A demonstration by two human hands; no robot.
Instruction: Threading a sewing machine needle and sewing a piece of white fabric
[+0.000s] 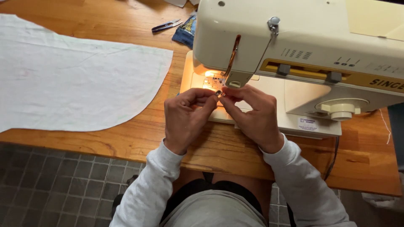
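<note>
My left hand (185, 117) and my right hand (252, 113) meet fingertip to fingertip in front of the needle area of a cream sewing machine (303, 46). Between the fingertips sits a small shiny metal part (219, 93), pinched by both hands. The machine's lamp lights the needle plate (212, 80) just behind the fingers. Grey sleeves cover both forearms. What the small part is exactly is too small to tell.
A large white cut piece of fabric (71, 75) lies on the wooden table (126, 138) to the left. Thread snips (166, 26) and a small denim scrap (185, 33) lie at the back. A power cord (334, 155) hangs off the front edge at right.
</note>
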